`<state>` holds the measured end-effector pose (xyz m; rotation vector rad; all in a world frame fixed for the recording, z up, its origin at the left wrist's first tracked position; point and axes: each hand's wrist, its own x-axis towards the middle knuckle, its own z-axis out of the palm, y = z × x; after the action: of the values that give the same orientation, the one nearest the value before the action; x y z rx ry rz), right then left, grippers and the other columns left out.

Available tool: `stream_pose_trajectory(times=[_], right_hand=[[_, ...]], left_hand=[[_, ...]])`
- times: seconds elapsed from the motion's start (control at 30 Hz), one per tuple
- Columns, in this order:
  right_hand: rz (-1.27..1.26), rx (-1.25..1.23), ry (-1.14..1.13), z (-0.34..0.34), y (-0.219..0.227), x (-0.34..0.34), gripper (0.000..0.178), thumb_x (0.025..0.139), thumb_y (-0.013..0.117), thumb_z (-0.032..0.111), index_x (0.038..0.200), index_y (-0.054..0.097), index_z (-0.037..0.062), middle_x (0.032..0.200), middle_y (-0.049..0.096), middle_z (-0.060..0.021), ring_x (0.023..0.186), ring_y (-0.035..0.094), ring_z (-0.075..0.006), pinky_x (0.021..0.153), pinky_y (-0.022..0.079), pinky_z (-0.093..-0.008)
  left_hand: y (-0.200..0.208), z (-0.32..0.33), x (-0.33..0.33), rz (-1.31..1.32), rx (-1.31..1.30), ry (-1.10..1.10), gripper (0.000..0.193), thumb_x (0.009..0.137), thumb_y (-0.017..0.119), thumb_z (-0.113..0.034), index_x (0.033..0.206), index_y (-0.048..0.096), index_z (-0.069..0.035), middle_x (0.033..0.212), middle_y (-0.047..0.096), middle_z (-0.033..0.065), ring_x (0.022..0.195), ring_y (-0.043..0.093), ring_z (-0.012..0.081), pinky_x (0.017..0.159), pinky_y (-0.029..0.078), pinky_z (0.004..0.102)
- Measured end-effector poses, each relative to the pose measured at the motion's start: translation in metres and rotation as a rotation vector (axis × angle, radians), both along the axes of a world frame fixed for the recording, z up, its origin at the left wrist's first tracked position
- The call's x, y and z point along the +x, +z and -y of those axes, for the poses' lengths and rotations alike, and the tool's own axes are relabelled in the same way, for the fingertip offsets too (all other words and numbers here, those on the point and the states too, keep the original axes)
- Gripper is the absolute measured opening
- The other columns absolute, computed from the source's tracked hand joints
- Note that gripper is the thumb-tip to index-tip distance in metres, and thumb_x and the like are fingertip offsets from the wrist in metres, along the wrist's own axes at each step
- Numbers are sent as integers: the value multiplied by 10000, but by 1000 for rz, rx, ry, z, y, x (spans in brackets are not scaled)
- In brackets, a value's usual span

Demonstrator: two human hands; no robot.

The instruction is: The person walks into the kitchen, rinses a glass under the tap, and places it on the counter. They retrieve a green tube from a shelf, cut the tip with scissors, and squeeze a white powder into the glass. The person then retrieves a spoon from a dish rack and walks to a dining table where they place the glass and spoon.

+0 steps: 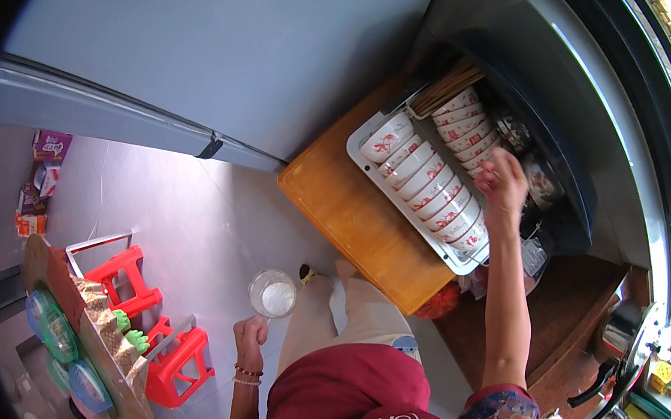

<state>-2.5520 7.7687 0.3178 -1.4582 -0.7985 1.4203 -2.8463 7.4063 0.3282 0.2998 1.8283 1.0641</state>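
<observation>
**Reaching into the bowl rack, glass held low**

Fingers of the right hand curl down among the things at the far edge of the rack, upper right of the frame; their tips are hidden behind the knuckles, so I cannot tell whether they are pinching something or only touching. Just beyond the hand sit a few dark jars, too small and shadowed to make out.

The left hand, lower centre, is closed around the base of a clear round glass, seen from above with a pale, whitish inside; the fingers wrapping it are mostly hidden under the glass. Bead bracelets ring that wrist.

White ceramic bowls with red patterns stand on edge in two tight rows in a white plastic rack. A bundle of wooden chopsticks lies at the rack's top end. The rack rests on a smooth wooden worktop, its near corner rounded.

Lower left, red plastic stools stand on a glossy grey floor, partly cut off by a cardboard board carrying round lidded tubs.
</observation>
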Motion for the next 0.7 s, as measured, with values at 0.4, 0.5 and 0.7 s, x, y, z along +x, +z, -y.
stream_pose_trajectory(times=[0.4, 0.5, 0.7], right_hand=[[1339, 454, -143, -219, -159, -70, 435, 841, 455, 484, 946, 624, 97, 890, 644, -126, 684, 642, -253, 651, 504, -381], [1473, 503, -290, -212, -146, -81, 430, 820, 460, 482, 991, 621, 122, 931, 639, -129, 836, 620, -313, 723, 491, -433], [1360, 360, -235, -194, -120, -81, 334, 796, 498, 378, 927, 649, 111, 910, 633, -160, 879, 594, -363, 754, 472, -451]], left_hand=[[10, 11, 4, -58, -41, 86, 371, 793, 438, -219, 478, 291, -89, 472, 281, -36, 458, 249, 70, 442, 179, 258], [10, 13, 5, -75, -63, 89, 373, 794, 439, -216, 475, 295, -90, 470, 284, -36, 455, 252, 69, 441, 178, 256], [8, 4, 2, -32, -40, 74, 372, 795, 437, -208, 472, 298, -89, 468, 289, -34, 454, 249, 68, 440, 176, 256]])
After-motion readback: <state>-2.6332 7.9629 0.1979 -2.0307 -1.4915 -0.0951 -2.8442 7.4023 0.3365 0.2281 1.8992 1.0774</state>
